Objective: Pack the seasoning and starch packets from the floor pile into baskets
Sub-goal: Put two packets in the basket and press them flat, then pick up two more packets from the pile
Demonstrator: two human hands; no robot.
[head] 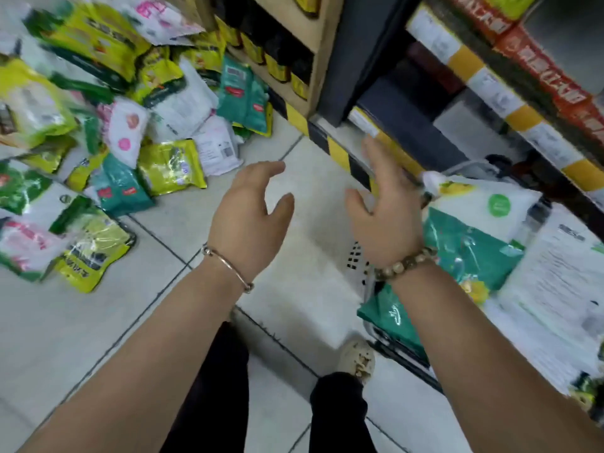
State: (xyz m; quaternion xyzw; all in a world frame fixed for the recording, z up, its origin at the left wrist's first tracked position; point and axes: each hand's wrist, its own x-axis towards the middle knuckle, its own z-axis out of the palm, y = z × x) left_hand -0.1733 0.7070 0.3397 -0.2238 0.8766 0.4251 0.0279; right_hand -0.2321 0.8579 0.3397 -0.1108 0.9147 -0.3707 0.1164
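A pile of seasoning and starch packets (108, 125), yellow-green, teal, white and pink, covers the tiled floor at the upper left. At the right a white slotted basket (358, 263) holds teal packets (470, 253) and white packets (552, 276). My left hand (251, 220) hovers over bare tiles in the middle, fingers relaxed and empty. My right hand (382, 204) is raised just left of the basket, fingers spread, holding nothing. Neither hand touches a packet. The view is blurred by motion.
Store shelves (490, 80) with price strips run along the right, with a yellow-and-black striped kick edge (340, 155) at floor level. A wooden shelf unit (294, 53) with dark jars stands behind the pile. My legs and a shoe (358, 358) are below.
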